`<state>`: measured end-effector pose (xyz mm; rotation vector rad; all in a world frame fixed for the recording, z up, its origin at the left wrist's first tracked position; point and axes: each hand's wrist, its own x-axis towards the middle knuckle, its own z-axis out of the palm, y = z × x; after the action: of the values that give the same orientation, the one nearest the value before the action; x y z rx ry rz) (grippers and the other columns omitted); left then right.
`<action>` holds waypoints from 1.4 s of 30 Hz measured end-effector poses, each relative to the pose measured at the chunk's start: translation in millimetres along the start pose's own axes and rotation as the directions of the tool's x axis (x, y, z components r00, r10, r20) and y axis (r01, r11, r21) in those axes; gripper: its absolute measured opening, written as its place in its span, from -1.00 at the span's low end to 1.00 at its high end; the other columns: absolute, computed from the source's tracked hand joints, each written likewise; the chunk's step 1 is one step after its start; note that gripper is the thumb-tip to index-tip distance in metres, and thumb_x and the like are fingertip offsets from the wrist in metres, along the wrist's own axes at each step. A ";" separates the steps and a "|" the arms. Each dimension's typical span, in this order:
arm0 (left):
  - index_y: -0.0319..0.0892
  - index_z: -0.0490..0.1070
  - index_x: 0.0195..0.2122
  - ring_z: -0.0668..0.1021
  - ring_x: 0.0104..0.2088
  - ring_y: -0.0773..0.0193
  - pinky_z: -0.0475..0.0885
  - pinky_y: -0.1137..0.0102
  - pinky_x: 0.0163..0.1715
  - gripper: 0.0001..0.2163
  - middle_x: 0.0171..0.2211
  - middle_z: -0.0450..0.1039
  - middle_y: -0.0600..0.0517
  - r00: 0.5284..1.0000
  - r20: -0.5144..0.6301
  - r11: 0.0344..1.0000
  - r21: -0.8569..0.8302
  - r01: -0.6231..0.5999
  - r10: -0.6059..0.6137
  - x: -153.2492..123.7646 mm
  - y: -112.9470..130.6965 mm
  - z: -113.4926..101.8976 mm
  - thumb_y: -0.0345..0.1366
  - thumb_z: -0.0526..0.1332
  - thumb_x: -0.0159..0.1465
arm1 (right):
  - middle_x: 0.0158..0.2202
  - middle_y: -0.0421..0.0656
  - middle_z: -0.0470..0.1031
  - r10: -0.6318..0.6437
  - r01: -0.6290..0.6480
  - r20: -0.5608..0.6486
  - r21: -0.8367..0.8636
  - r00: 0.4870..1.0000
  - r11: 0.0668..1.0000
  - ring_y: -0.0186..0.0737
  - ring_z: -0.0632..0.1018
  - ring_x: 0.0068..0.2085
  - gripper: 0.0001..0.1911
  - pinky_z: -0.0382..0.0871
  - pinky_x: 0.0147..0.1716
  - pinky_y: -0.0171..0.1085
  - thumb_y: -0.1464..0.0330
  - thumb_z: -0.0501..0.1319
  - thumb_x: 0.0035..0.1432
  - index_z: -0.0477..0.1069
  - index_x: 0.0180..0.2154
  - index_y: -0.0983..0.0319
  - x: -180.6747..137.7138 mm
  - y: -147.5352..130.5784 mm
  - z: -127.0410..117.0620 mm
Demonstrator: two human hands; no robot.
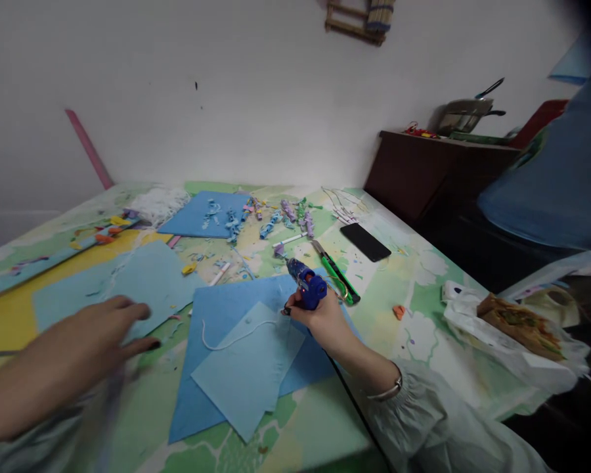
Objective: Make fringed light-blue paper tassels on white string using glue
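My right hand [320,315] is wrapped round a blue glue gun [306,284], its nozzle pointing away from me and its black cord running down to the table edge. Under it lie a darker blue sheet [197,394] and light blue pieces [241,387], with a white string [239,337] curled on top. My left hand [113,328] hovers at the left, slightly blurred, thumb and fingers apart and holding nothing. Below and behind it rest a light blue sheet [152,282] and a yellow sheet [0,325].
A green utility knife [337,272] and a black phone [365,242] lie beyond my right hand. Small decorated rolls [270,223] and scraps cover the back. Wrapped food [519,325] sits at the right edge, near a dark cabinet [423,164].
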<state>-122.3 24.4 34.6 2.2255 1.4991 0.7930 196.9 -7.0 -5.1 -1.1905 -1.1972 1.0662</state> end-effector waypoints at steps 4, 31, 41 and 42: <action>-0.14 0.43 -0.21 0.51 -0.17 0.06 0.36 0.22 -0.14 -0.77 -0.20 0.50 -0.05 0.969 0.186 0.987 -0.022 -0.160 0.161 14.8 72.4 57.1 -0.17 0.15 0.16 | -0.50 -0.21 0.43 0.013 -0.014 0.037 0.012 0.999 1.000 -0.25 0.47 -0.43 -0.82 0.38 -0.32 -0.22 0.45 0.26 -0.23 0.27 -0.51 0.23 -1.7 0.7 4.1; -0.21 0.50 -0.36 0.47 -0.41 0.33 0.29 0.47 -0.38 -0.88 -0.43 0.48 0.04 0.921 0.311 0.958 -0.231 -0.168 0.237 44.9 64.6 121.9 -0.36 0.17 0.19 | -0.54 -0.22 0.40 0.100 -0.072 0.129 -0.211 0.987 0.975 -0.30 0.41 -0.52 -0.91 0.30 -0.51 -0.32 0.49 0.22 -0.22 0.35 -0.52 0.26 26.1 23.4 -9.6; -0.14 0.55 -0.30 0.52 -0.38 0.28 0.32 0.45 -0.38 -0.81 -0.39 0.56 0.06 0.943 0.329 0.960 -0.277 0.044 0.052 47.1 65.6 126.1 -0.24 0.15 0.19 | -0.49 -0.20 0.48 0.029 0.012 0.109 -0.359 0.994 0.933 -0.29 0.47 -0.46 -0.92 0.35 -0.44 -0.34 0.47 0.20 -0.13 0.39 -0.46 0.25 24.2 28.3 -9.7; -0.13 0.55 -0.29 0.52 -0.39 0.27 0.32 0.44 -0.39 -0.79 -0.39 0.57 0.06 0.942 0.334 0.961 -0.268 0.067 0.027 46.8 65.9 126.8 -0.23 0.14 0.19 | -0.49 -0.19 0.48 0.019 0.021 0.101 -0.382 0.995 0.924 -0.29 0.47 -0.47 -0.93 0.34 -0.46 -0.34 0.46 0.20 -0.12 0.39 -0.46 0.25 24.5 27.3 -9.5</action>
<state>17.8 45.7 -15.8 2.0104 1.1686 0.5415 209.1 19.0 -29.9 -1.4454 -1.5364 0.9249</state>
